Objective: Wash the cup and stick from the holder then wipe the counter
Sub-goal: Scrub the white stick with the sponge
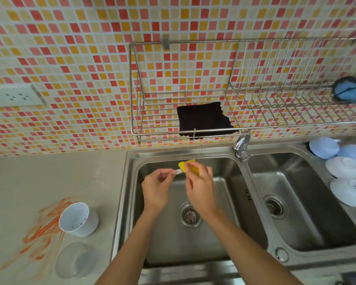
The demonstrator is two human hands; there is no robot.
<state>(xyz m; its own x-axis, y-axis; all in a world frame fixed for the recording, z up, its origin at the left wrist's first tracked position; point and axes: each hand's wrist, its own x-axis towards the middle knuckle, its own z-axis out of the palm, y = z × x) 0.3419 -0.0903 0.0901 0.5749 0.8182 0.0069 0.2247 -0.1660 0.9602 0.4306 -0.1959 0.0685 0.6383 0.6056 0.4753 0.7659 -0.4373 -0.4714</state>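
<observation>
Far left, a white wall socket (14, 97) is sitting in the red, orange and cream mosaic tiling. Below it, the grey stone surface (49, 173) is carrying orange smears (45, 229) at its near left. A white plastic cup (78, 219) is lying tilted on its side among the smears, mouth facing left and near, small dark specks showing inside. Just nearer than it, a clear rounded plastic holder (75, 260) is resting on the surface, apart from the cup.

Centre: the left basin of the stainless steel double sink (132, 182), with its drain strainer (190, 215) showing between the two forearms. Both hands are working over this basin. The left hand (156, 188) is pinching one end of a thin pale stick (177, 171) between thumb and fingertips. The right hand (199, 188) is gripping a yellow sponge (186, 164), fingers curled round it, the sponge meeting the stick's other end. Most of the stick is hidden by fingers and sponge.

On the wall above, a wire metal rack (234, 124) is hanging, with a black cloth (203, 120) lying on its lower shelf. A chrome tap (242, 147) is standing at the divider between the basins.

Right: the second basin with its own drain (273, 206). At the far right edge, several pale blue and white rounded dishes (341, 171) are piled on the sink's rim. A blue round brush-like item (347, 90) is sitting in the rack's right end; detail is too blurred to tell.
</observation>
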